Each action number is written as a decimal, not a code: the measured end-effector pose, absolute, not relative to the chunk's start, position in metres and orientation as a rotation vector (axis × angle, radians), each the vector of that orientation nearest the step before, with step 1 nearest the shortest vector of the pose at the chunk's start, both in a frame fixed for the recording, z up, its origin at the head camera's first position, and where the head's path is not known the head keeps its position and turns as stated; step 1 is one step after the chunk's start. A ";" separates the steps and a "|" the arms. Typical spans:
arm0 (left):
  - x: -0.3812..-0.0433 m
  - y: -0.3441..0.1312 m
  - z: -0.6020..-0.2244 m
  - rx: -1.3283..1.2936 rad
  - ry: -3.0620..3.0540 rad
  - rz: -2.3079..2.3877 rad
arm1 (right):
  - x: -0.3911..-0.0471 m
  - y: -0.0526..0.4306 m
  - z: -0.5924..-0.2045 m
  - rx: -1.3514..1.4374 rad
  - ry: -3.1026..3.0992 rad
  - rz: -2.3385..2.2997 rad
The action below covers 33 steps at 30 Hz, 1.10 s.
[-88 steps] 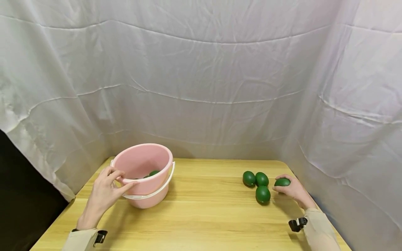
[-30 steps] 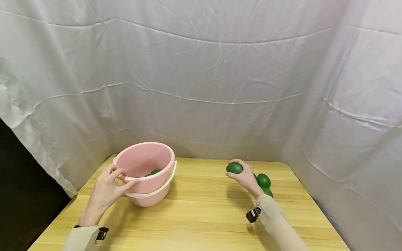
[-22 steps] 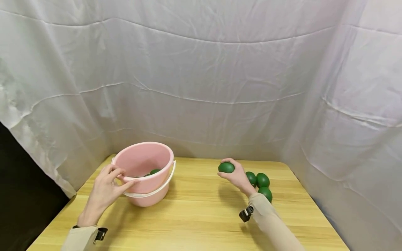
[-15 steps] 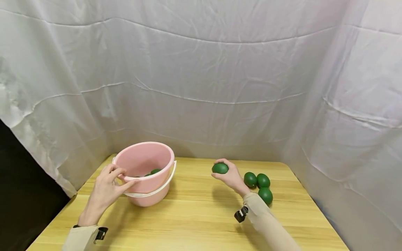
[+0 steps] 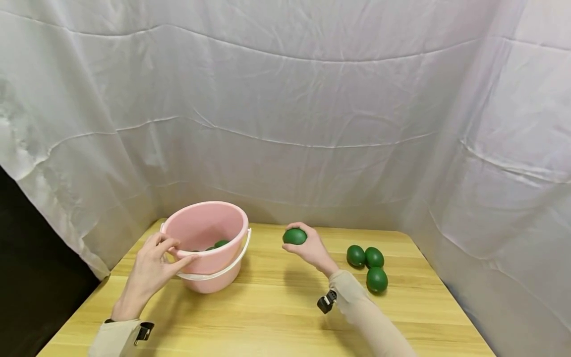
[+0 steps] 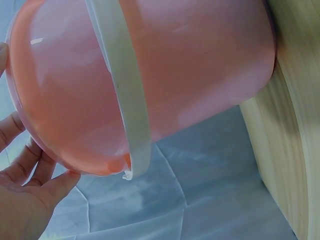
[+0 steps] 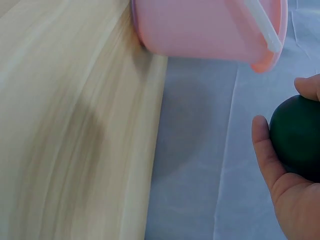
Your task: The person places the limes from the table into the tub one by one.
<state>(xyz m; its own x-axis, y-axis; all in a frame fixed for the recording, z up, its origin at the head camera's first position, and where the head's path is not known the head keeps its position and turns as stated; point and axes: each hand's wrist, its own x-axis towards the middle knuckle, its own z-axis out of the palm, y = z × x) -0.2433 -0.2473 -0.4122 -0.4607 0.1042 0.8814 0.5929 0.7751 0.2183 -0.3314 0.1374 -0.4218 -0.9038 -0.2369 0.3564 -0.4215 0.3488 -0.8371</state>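
Note:
In the head view my right hand (image 5: 312, 249) grips a smooth dark green avocado (image 5: 294, 236), raised above the table and right of the pink bucket (image 5: 209, 270). The right wrist view shows thumb and fingers curled round the avocado (image 7: 300, 137). At the bucket's near left side, my left hand (image 5: 149, 270) pinches the rim, thumb outside and fingers over the edge; the left wrist view shows this hand (image 6: 30, 185) at the rim too. Inside the bucket, a few green avocados (image 5: 220, 243) show partly, the rest hidden by its wall. The white handle (image 5: 209, 276) hangs down in front.
Three more avocados (image 5: 374, 257) lie grouped on the right part of the wooden table (image 5: 258, 317). Pale grey curtains (image 5: 303, 124) enclose the back and sides. A dark area (image 5: 35, 267) shows at the lower left beyond the table edge.
My right hand has picked up an avocado from the table's right side and carried it left, past the other three, towards the bucket. My left hand stays on the rim.

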 end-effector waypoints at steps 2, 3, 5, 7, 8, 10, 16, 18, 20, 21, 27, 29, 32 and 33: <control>-0.244 -0.247 -0.412 -0.524 -1.994 -0.627 | -0.331 0.133 -0.419 0.620 -2.430 1.588; -0.244 -0.247 -0.413 -0.524 -1.994 -0.625 | -0.332 0.131 -0.418 0.628 -2.424 1.589; -0.244 -0.247 -0.413 -0.519 -2.003 -0.626 | -0.332 0.127 -0.417 0.639 -2.415 1.592; -0.244 -0.247 -0.413 -0.516 -2.011 -0.628 | -0.332 0.125 -0.416 0.638 -2.409 1.594; -0.244 -0.247 -0.412 -0.515 -2.015 -0.630 | -0.332 0.123 -0.415 0.640 -2.406 1.597; -0.244 -0.247 -0.412 -0.515 -2.020 -0.631 | -0.333 0.120 -0.415 0.642 -2.408 1.605; -0.243 -0.247 -0.412 -0.508 -2.009 -0.632 | -0.334 0.109 -0.409 0.667 -2.397 1.676; -0.243 -0.247 -0.412 -0.511 -2.002 -0.628 | -0.335 0.104 -0.407 0.680 -2.387 1.677; -0.243 -0.247 -0.412 -0.515 -1.995 -0.625 | -0.335 0.099 -0.403 0.696 -2.377 1.656; -0.243 -0.247 -0.412 -0.516 -1.992 -0.623 | -0.335 0.097 -0.401 0.703 -2.375 1.640; -0.243 -0.247 -0.411 -0.521 -1.989 -0.625 | -0.335 0.081 -0.391 0.736 -2.384 1.584; -0.243 -0.247 -0.411 -0.524 -1.987 -0.627 | -0.335 0.076 -0.388 0.743 -2.393 1.583; -0.243 -0.247 -0.412 -0.525 -1.986 -0.625 | -0.335 0.071 -0.384 0.754 -2.402 1.575; -0.243 -0.246 -0.412 -0.525 -1.987 -0.623 | -0.335 0.069 -0.383 0.758 -2.405 1.568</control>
<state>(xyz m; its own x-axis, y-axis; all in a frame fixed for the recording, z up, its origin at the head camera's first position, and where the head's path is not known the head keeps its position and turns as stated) -0.2427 -0.2465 -0.4119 -0.4528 0.1062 0.8853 0.5928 0.7775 0.2099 -0.3351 0.0688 -0.3834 -0.8558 -0.3199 0.4064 -0.5010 0.3171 -0.8053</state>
